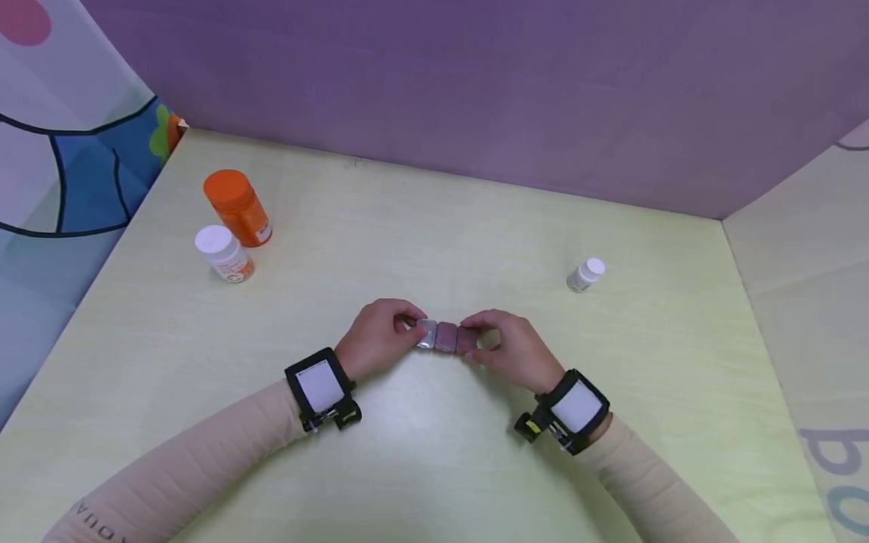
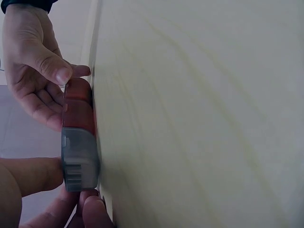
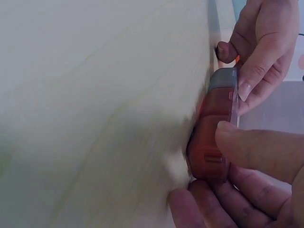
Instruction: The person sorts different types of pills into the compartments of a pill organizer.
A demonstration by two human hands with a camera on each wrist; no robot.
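Between the two hands is a small pill organizer with three joined compartments, one clear grey and two dark red. My left hand pinches the grey end between thumb and fingers. At the opposite end, my right hand grips the outer red compartment. The left wrist view shows the organizer standing close over the pale tabletop, with the left thumb on the ridged front of the grey compartment. In the right wrist view, the right thumb lies on the red lid with fingers curled beneath. All three lids look closed.
An orange bottle and a white bottle with an orange-printed label stand together at the back left of the table. A smaller white bottle stands on the right. Behind the table rises a purple panel.
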